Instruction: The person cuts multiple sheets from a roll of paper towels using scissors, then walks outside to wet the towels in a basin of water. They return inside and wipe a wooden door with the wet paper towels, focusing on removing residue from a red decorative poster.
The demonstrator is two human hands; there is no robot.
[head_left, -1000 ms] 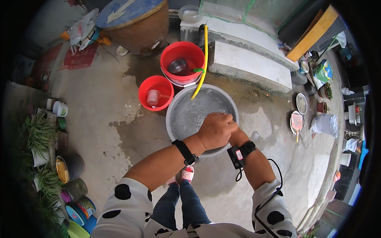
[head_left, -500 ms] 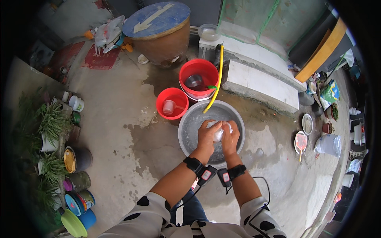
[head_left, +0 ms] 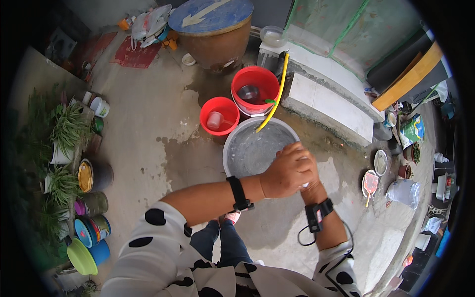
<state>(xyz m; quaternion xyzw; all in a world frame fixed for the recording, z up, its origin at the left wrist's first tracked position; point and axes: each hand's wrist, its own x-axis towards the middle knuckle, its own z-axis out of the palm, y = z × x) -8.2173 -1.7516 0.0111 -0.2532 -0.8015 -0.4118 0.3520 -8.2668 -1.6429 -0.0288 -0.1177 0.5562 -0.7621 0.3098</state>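
My two hands are pressed together over the right rim of a grey metal basin (head_left: 242, 148). Between them is a balled white cloth (head_left: 305, 185); only a small bit shows at the lower side, and the rest is hidden by fingers. My left hand (head_left: 279, 175) is closed round it, with the forearm coming across from the left. My right hand (head_left: 306, 168) is clasped against the left one, its fingers wrapped over. Wet streaks mark the inside of the basin.
Beyond the basin stand a small red bucket (head_left: 219, 106) with a pink cup and a larger red bucket (head_left: 264, 74) with a metal bowl. A yellow hose (head_left: 279, 94) hangs over the basin's far rim. White steps (head_left: 326, 106) rise at the right; potted plants (head_left: 67, 128) line the left.
My hands have moved right and nearer, from over the basin's middle to its right rim. They have turned from side by side to clasped tightly, and the white cloth is now mostly covered.
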